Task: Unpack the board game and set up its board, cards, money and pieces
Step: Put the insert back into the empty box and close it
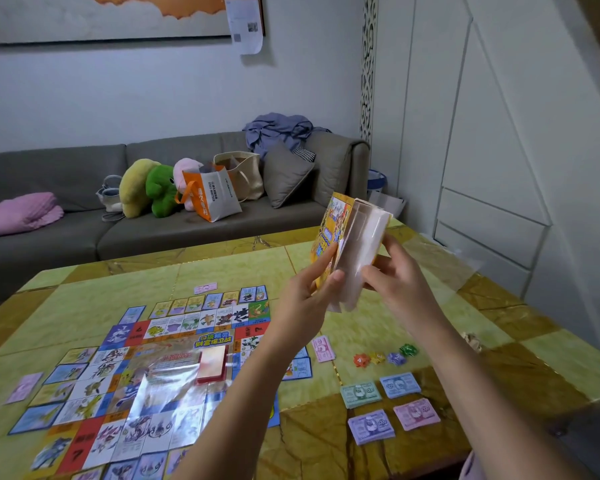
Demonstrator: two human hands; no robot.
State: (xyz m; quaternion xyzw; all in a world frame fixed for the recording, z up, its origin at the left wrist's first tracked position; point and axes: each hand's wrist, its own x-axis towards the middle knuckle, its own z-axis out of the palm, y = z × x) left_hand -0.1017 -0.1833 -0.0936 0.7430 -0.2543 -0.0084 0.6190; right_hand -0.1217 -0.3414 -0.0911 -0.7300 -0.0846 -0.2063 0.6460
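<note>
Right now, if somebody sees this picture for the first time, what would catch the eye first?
First the yellow game box, held up by the left hand and the right hand above the right half of the table. Next the colourful board, spread flat on the table's left with cards around its edges. At near right lie four stacks of paper money, with four small coloured pieces in a row just beyond.
</note>
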